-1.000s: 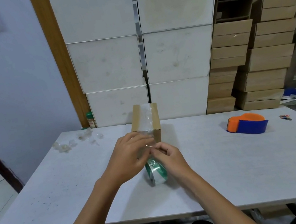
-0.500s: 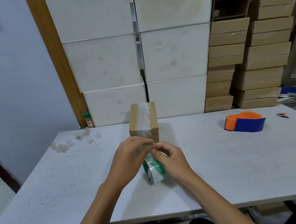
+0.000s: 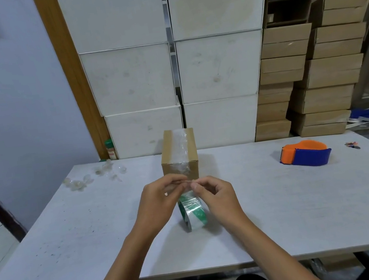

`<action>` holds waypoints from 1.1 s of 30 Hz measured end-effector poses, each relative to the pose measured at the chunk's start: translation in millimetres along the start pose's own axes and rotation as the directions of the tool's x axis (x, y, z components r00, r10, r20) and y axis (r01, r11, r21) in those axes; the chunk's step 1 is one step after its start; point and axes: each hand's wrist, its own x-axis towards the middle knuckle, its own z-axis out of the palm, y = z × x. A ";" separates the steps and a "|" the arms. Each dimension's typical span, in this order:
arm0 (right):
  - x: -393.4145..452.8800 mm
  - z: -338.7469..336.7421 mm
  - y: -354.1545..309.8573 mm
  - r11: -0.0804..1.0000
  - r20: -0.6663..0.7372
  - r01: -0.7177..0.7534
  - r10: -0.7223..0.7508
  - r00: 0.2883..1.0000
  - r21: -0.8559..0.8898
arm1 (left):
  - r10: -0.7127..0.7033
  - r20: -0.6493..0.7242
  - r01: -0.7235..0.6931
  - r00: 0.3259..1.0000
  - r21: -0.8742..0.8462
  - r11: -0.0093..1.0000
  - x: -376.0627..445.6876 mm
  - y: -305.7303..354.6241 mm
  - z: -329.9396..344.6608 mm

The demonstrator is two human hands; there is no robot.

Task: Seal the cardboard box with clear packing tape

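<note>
Grip: the left hand (image 3: 161, 200) and right hand (image 3: 216, 194) meet fingertip to fingertip just in front of the cardboard box (image 3: 179, 155); both are pinched shut on the same thin stretch of clear packing tape (image 3: 186, 183), thumbs against forefingers, the pinch points almost touching; the likely reason is a tear or a split, since two close pinches give purchase on a film that has no handle.

Tape roll (image 3: 192, 213): stands on edge on the table (image 3: 72, 230), nearer the person than the box, directly below the hands; green and white print on its core; left resting, probably so that both hands are free for the film; the strip appears to run up from it to the fingers, though the film is too clear to trace fully.

Cardboard box: upright, small, brown; a band of clear tape already lies along its top and folds over the near face; sealing looks largely done on that seam; other faces are hidden.

Tape dispenser (image 3: 305, 154): orange and blue, well to the right of the box, unused, which may be why the tape is being parted by hand.

Crumpled tape scraps (image 3: 92, 176): to the left of the box, near the table's far edge.

Stacked cartons (image 3: 309, 66): behind the box, off the table.
</note>
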 end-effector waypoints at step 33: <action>-15.1 -0.8 10.8 0.990 0.172 -0.098 0.114 0.978 -0.100 | -0.145 0.037 0.149 0.989 -0.148 0.978 -2.9 10.7 -1.8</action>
